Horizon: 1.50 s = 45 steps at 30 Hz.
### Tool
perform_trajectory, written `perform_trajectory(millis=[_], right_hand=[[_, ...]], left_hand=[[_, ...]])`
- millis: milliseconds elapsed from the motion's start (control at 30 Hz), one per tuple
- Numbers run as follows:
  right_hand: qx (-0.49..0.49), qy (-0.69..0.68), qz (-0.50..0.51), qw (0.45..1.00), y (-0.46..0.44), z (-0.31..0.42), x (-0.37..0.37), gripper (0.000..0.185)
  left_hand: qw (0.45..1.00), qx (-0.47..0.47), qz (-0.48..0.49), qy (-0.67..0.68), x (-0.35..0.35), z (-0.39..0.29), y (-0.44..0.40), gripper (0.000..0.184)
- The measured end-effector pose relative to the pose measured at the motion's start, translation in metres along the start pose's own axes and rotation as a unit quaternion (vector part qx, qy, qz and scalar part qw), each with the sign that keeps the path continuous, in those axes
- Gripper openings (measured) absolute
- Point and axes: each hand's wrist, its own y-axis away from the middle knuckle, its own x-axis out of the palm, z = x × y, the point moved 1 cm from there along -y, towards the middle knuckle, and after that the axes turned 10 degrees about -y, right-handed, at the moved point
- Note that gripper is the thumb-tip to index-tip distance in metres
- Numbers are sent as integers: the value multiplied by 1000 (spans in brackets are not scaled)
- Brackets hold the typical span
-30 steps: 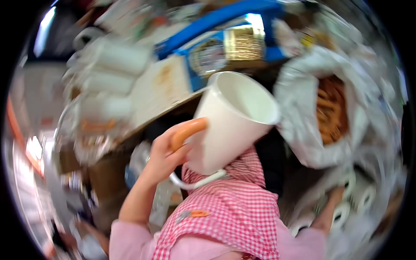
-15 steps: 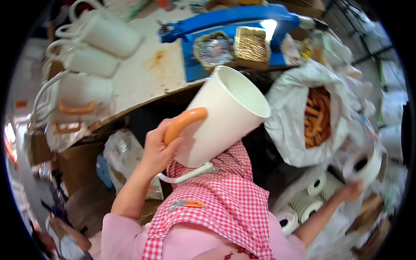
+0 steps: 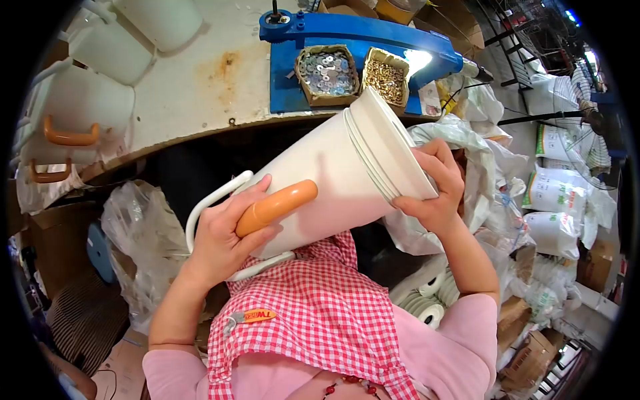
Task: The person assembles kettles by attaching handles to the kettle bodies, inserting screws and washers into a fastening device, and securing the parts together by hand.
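Note:
A white plastic bucket (image 3: 300,180) lies tilted across my lap, its wide end up to the right. My left hand (image 3: 223,233) is closed on the orange handle (image 3: 277,208) at its side. A curved white tube (image 3: 217,200) loops by the narrow end. At the wide end sits a white round piece (image 3: 383,137) with a flared edge, above several stacked rim lines. My right hand (image 3: 437,183) grips that flared edge, thumb below and fingers above. Whether the piece is a lid or a second vessel I cannot tell.
On the table (image 3: 193,87) stand a blue metal machine (image 3: 360,30), a box of washers (image 3: 327,73) and a box of brass-coloured fasteners (image 3: 387,77). More white buckets (image 3: 100,107) are at the left. A plastic bag (image 3: 413,233) and white spools (image 3: 423,310) lie right.
My right hand has come from the far right to the bucket's wide end, where the white round piece now sits. The bucket has tipped lower and shifted left, with my left hand still on its handle.

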Motion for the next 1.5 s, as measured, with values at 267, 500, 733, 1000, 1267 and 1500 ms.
perform_trajectory(millis=[267, 500, 733, 1000, 1267, 1500], right_hand=[[55, -8, 12, 998, -7, 1, 24, 56], [222, 62, 19, 973, -47, 13, 37, 28], [282, -160, 80, 943, -55, -44, -10, 48], [288, -296, -80, 907, -28, -85, 31, 61], [336, -494, 72, 799, -74, -70, 48, 75], [306, -351, 97, 879, -78, -27, 119, 49]], left_hand=[[999, 3, -4, -54, 11, 1, 7, 47], [980, 33, -19, -197, 48, -25, 15, 57], [984, 34, -65, -162, 31, 1, 18, 41], [980, 51, -149, -118, 13, 10, 36, 34], [915, -150, -357, -111, -139, -13, 117, 36], [716, -393, -349, -461, -124, 89, 219, 35]])
